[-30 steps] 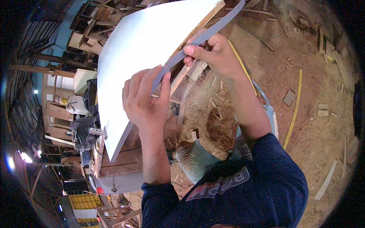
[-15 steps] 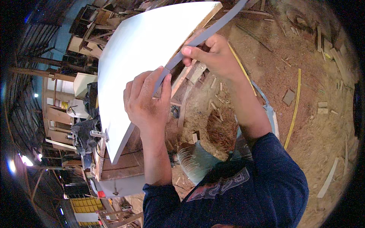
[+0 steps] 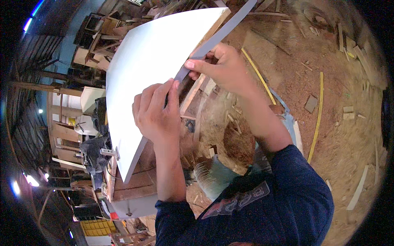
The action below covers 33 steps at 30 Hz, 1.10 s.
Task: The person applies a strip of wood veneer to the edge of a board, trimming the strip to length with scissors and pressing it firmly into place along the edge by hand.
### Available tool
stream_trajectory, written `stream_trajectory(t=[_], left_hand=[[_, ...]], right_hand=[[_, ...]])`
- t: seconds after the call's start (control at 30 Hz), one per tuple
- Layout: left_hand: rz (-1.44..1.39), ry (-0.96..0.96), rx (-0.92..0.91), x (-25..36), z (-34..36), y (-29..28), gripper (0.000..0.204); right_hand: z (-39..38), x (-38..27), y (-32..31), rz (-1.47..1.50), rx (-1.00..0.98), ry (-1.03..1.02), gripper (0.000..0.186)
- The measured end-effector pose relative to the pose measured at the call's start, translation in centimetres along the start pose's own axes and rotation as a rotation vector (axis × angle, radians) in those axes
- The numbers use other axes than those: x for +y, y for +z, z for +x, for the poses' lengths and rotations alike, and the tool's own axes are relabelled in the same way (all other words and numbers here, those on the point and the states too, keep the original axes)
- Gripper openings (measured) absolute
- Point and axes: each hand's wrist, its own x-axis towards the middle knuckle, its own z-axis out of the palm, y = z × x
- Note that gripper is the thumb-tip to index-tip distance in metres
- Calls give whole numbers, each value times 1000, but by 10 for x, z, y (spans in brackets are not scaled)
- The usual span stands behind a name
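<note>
A large white panel point(image 3: 152, 53) stretches out before me, its bare wooden edge point(image 3: 213, 28) showing at the far right. A thin grey edging strip point(image 3: 223, 33) runs along the near part of that edge and peels away from it toward the top. My left hand point(image 3: 156, 110) is closed over the panel's edge, fingers on the white face and thumb against the strip. Farther up, my right hand point(image 3: 223, 67) pinches the strip between thumb and fingers. The grey edging covers the panel's edge point(image 3: 135, 158) below my left hand.
A metal hinge point(image 3: 110, 153) sits at the panel's left corner. Beneath is a wooden bench point(image 3: 135, 184). Sawdust and offcuts litter the floor, with yellow strips point(image 3: 318, 119) at right. Black plastic point(image 3: 93, 149) and stacked wood point(image 3: 102, 24) lie at left.
My right hand has slid down and left along the strip, closer to my left hand. The strip's free end has come down slightly with it. My left hand keeps its hold.
</note>
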Motion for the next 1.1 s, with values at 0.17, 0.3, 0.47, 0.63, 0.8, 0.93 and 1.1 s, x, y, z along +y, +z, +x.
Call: stream_trajectory(t=[0.17, 0.3, 0.47, 0.63, 0.8, 0.93, 1.1], left_hand=[[1, 23, 3, 4, 3, -2, 13], [27, 38, -11, 3, -2, -1, 14], [71, 86, -16, -1, 2, -6, 16], [56, 101, -11, 0, 2, -3, 16], [52, 94, -9, -3, 2, -5, 18], [27, 72, -40, -2, 1, -9, 23], [-25, 55, -75, -4, 1, -11, 39]], right_hand=[[6, 6, -12, 128, 243, -79, 23], [12, 16, -26, 322, 321, -46, 21], [9, 18, -25, 426, 306, -4, 22], [12, 20, -27, 393, 316, -9, 22], [12, 16, -23, 412, 355, 5, 21], [13, 12, -19, 428, 419, 65, 22], [13, 14, -20, 449, 430, 73, 22]])
